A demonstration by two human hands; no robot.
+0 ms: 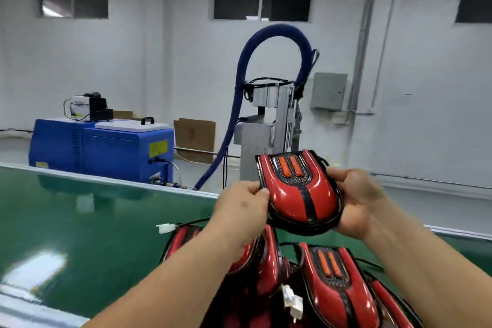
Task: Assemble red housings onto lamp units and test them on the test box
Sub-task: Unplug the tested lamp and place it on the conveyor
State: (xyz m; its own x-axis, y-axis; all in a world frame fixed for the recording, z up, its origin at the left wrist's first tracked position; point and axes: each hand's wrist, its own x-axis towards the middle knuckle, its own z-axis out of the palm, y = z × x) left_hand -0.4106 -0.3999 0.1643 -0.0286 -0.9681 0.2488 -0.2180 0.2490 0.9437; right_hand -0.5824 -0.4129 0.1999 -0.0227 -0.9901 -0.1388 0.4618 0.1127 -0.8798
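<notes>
One lamp (298, 194) gripped, left hand (239, 210), right hand (359, 200)

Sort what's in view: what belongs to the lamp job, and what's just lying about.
Job in hand: red lamp unit, gripped by left hand and right hand; pile of red lamp units below it; white connector on the green table.
Lying about: blue machine, blue hose, cardboard sheet, grey wall box.

Both hands (241, 210) (358, 200) grip a red lamp (300, 192) above the green table (80, 221).
</notes>
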